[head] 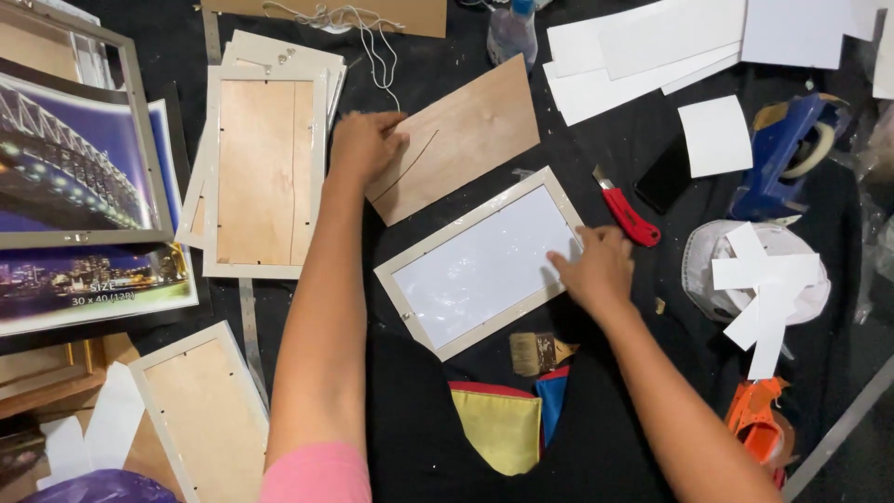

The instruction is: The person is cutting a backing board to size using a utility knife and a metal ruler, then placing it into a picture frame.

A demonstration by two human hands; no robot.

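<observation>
A glossy night-bridge poster (65, 158) with a white caption strip lies at far left. The left hand (365, 147), knuckles up and fingers curled, grips the corner of a thin brown backing board (461, 140). The right hand (596, 265), fingers loosely spread and holding nothing, presses the right edge of a pale frame (480, 265) lying glass-up on black cloth. A red utility knife (626, 212) lies just beside it.

Bright, even light falls from overhead, and shadows on the black surface (596, 140) are soft and short. The glazed frame (484, 265) throws back pale, speckled glare across its middle. White card sheets (652, 47) at the top are nearly blown out. The centre is sharp; the edges bend slightly and soften, and the left hand (365, 144) shows faint motion blur.
</observation>
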